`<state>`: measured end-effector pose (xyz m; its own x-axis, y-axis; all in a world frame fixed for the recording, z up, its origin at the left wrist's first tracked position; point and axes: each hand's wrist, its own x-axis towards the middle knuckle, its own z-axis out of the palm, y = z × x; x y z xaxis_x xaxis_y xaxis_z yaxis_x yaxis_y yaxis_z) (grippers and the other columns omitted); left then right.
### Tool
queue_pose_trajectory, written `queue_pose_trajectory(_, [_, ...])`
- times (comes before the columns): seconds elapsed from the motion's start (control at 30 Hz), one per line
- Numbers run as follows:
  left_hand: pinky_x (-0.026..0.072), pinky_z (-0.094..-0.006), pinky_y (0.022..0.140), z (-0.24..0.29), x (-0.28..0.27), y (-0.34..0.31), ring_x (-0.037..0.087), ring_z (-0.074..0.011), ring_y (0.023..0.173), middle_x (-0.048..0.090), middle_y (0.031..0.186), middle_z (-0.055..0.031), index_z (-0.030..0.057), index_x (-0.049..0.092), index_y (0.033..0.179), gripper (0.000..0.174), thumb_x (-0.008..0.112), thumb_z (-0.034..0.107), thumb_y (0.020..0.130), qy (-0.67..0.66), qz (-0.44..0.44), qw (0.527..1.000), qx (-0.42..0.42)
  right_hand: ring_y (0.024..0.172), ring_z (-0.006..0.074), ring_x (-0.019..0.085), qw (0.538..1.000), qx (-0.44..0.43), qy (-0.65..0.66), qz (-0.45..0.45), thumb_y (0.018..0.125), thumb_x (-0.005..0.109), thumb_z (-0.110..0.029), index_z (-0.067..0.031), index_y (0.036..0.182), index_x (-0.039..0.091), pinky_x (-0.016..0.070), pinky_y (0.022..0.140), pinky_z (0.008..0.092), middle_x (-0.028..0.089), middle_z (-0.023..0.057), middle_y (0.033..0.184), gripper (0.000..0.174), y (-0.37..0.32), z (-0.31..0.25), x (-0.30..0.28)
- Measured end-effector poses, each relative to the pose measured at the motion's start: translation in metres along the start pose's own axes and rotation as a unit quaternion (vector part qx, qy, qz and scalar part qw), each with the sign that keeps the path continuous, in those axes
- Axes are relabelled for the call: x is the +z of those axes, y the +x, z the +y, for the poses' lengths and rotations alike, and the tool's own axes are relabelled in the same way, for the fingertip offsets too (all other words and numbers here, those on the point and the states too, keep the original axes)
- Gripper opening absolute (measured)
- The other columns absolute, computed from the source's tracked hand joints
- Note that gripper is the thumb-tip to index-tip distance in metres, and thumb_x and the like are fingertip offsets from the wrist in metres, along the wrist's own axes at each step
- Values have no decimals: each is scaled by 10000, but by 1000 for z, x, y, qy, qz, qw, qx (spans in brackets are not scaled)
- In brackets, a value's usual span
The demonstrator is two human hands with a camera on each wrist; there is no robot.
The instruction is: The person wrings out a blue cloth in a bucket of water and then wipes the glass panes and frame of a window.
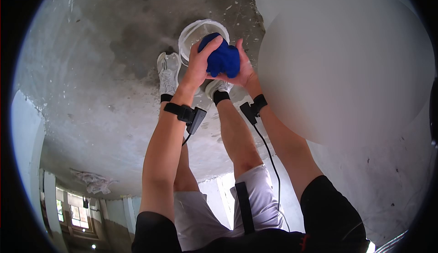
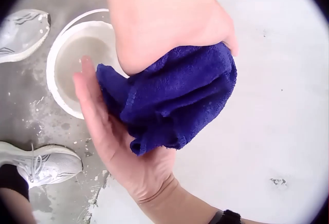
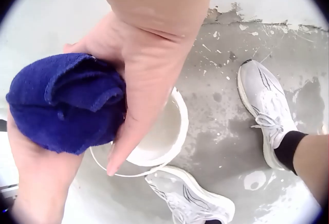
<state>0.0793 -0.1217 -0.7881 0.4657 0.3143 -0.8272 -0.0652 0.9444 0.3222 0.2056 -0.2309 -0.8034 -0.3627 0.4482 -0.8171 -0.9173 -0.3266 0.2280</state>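
Note:
A bunched dark blue cloth (image 1: 223,59) with a towel-like nap is held up between both hands, over the near side of a white bucket (image 1: 183,38). My left hand (image 1: 199,63) grips one side of the cloth, its thumb lying across the top. My right hand (image 1: 247,70) cups the other side, palm against the cloth and fingers stretched out straight beneath it, as the left wrist view shows. Cloudy greyish water (image 3: 162,129) fills part of the bucket. Most of the left fingers are hidden behind the cloth.
The bucket stands on a stained concrete floor (image 1: 114,79), its thin white handle (image 2: 85,16) lying to one side. Two white shoes (image 1: 169,70) are planted close by. A pale wall (image 2: 277,106) rises at the right. A crumpled sheet (image 1: 93,181) lies farther back.

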Motion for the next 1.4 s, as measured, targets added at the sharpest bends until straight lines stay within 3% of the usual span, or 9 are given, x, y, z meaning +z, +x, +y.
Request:
queue_pose_trajectory(0.13, [506,-273,875,7,-10,1,645,-147,959,680,1049,-67,10,688,1136,359,741,274,898,95,-38,992,69,1335,367,512,995,24,-33,-89,777,580,-813,-84,1506,384,405,1096,647,498,179,1462,1049,-12,-22,-1])
queue_pose_trajectory(0.33, [417,-310,1081,21,3,-12,549,-174,1246,649,1251,-83,61,575,1392,525,734,209,914,189,-55,980,37,1327,295,508,942,30,-333,-32,783,869,-424,-63,1554,252,431,1114,462,497,167,1435,1051,-27,-27,24])
queue_pose_trajectory(0.53, [509,-302,908,6,-5,8,640,-152,995,701,1061,-80,37,679,1179,391,794,216,850,252,-46,964,74,1200,204,579,822,-46,-567,15,692,939,-218,-55,1484,355,487,1019,348,566,102,1341,997,-20,-16,55])
queue_pose_trajectory(0.77, [534,-309,740,-18,-7,31,668,-160,778,725,870,-102,-16,683,1001,368,810,275,815,355,99,918,146,1153,222,599,765,-197,-607,88,631,954,-238,-11,1440,345,493,1001,353,611,114,1263,1038,18,15,16])
queue_pose_trajectory(0.83, [542,-337,736,-24,-2,34,694,-212,789,728,877,-137,-18,676,989,382,803,297,814,377,140,904,147,1134,307,624,704,-282,-639,128,685,912,-262,9,1372,347,504,969,380,617,168,1244,930,23,24,12])
queue_pose_trajectory(1.07, [537,-517,766,-43,-1,51,681,-476,876,699,876,-277,-51,608,934,368,731,267,795,461,268,832,154,1024,488,598,582,-253,-732,247,762,793,-246,26,1290,363,538,866,529,591,265,1168,733,35,42,4])
queue_pose_trajectory(1.23, [530,-518,796,-36,7,61,667,-483,915,692,938,-289,-43,604,937,360,726,257,780,475,287,820,137,1121,491,548,478,-284,-788,264,755,804,-217,11,1341,344,559,819,529,501,302,1236,779,36,42,15])
queue_pose_trajectory(1.37, [540,-447,832,-39,-7,69,687,-410,939,700,991,-264,-43,625,1029,439,777,275,767,425,222,861,170,1138,443,558,586,-299,-707,261,757,824,-231,-1,1381,370,559,851,477,512,237,1248,805,19,30,15])
queue_pose_trajectory(1.4, [540,-447,832,-35,-8,65,687,-410,939,700,991,-264,-43,625,1029,439,777,275,767,426,221,860,170,1153,354,570,617,-322,-680,232,779,826,-279,-25,1393,395,535,901,432,518,168,1244,793,15,28,8])
